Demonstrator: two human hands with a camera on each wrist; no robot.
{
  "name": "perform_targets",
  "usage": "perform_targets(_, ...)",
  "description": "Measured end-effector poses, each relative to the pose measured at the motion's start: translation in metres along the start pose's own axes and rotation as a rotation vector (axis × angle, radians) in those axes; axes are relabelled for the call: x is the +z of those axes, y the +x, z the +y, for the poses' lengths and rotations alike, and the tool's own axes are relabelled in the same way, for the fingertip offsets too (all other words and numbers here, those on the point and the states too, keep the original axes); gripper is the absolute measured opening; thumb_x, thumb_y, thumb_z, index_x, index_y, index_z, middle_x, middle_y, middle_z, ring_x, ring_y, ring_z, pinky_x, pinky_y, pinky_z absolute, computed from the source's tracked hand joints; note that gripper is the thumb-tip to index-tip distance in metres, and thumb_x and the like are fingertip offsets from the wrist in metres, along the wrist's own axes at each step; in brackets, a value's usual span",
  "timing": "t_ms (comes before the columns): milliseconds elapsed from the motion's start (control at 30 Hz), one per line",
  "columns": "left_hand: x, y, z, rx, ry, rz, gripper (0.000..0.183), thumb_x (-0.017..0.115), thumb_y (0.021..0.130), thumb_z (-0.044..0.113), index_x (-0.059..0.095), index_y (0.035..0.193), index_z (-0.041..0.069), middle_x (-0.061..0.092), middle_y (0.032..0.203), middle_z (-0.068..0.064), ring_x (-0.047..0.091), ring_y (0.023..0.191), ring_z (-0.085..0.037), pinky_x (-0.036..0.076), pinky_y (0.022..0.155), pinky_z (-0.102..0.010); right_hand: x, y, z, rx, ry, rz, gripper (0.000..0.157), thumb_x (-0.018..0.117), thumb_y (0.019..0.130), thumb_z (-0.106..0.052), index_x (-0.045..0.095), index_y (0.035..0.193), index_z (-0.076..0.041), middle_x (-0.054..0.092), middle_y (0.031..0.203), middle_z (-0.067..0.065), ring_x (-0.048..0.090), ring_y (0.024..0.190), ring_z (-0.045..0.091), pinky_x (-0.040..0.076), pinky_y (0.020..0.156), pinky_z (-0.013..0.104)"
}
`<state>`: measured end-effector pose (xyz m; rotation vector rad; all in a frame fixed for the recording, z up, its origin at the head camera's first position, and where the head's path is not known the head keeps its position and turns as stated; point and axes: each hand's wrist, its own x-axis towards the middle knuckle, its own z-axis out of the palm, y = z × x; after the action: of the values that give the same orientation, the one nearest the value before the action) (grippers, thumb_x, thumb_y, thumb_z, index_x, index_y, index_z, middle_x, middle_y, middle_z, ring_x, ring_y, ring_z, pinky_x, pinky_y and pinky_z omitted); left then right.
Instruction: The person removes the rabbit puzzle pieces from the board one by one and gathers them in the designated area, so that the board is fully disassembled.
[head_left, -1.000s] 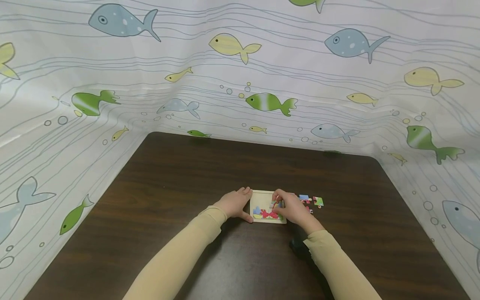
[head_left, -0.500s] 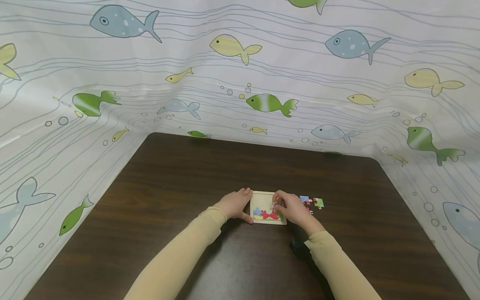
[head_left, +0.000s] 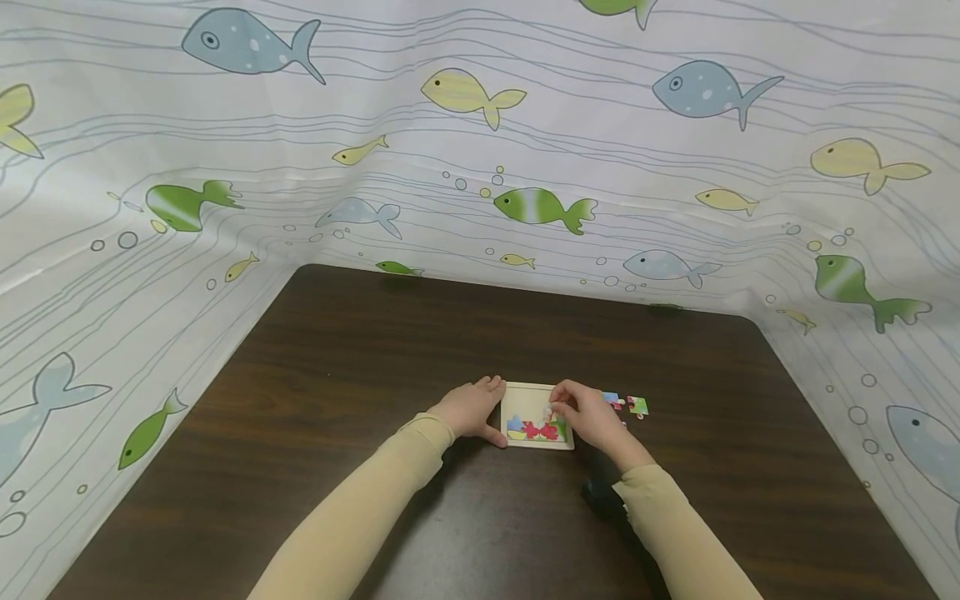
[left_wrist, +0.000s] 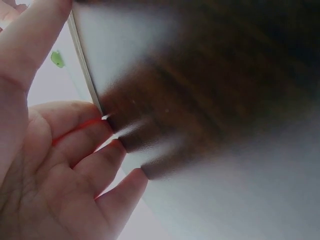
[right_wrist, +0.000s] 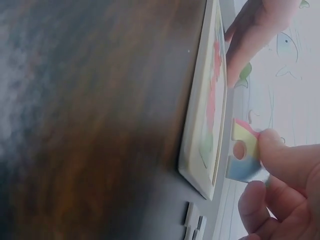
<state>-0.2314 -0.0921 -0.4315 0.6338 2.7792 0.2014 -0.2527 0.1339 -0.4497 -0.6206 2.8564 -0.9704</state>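
A small pale wooden puzzle tray (head_left: 534,445) lies on the table, its near part filled with red, blue and green pieces. My left hand (head_left: 471,408) rests along the tray's left side, thumb and fingers spread. In the left wrist view its fingertips (left_wrist: 131,182) touch the tabletop beside the tray's edge. Over the tray's right side, my right hand (head_left: 592,418) holds a jigsaw piece. The right wrist view shows this jigsaw piece (right_wrist: 244,169), yellow, blue and red, pinched between thumb and finger, apart from the tray.
Several loose jigsaw pieces (head_left: 637,406) lie right of the tray, partly hidden by the right hand. A dark object (head_left: 597,493) sits under the right wrist. The brown table (head_left: 360,333) is bordered by a fish-printed sheet (head_left: 420,192).
My right hand has shifted slightly right with the jigsaw piece, turning a little and covering more of the loose pieces. My left hand stays in place.
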Motion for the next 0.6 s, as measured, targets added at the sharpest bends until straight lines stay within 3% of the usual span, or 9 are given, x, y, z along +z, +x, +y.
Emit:
perform_targets(300, 0.0, 0.0, 0.0, 0.001, 0.01, 0.002, 0.099, 0.072, 0.074, 0.055, 0.032, 0.147, 0.002, 0.029, 0.154, -0.011, 0.026, 0.143, -0.025, 0.029, 0.113, -0.039, -0.009, -0.006, 0.006, 0.05, 0.013, 0.026, 0.005, 0.07, 0.086, -0.012, 0.066, 0.088, -0.01, 0.06, 0.077, -0.001, 0.045, 0.065, 0.015, 0.039, 0.057, 0.027)
perform_targets(600, 0.001, 0.001, 0.001, -0.005, 0.018, 0.0, 0.099, 0.072, 0.074, 0.056, 0.031, 0.148, 0.002, 0.028, 0.154, -0.011, 0.026, 0.143, -0.024, 0.03, 0.113, -0.038, -0.02, -0.01, 0.013, 0.088, 0.013, 0.068, 0.005, 0.067, 0.088, -0.012, 0.068, 0.09, -0.007, 0.064, 0.08, 0.003, 0.05, 0.067, 0.016, 0.043, 0.059, 0.029)
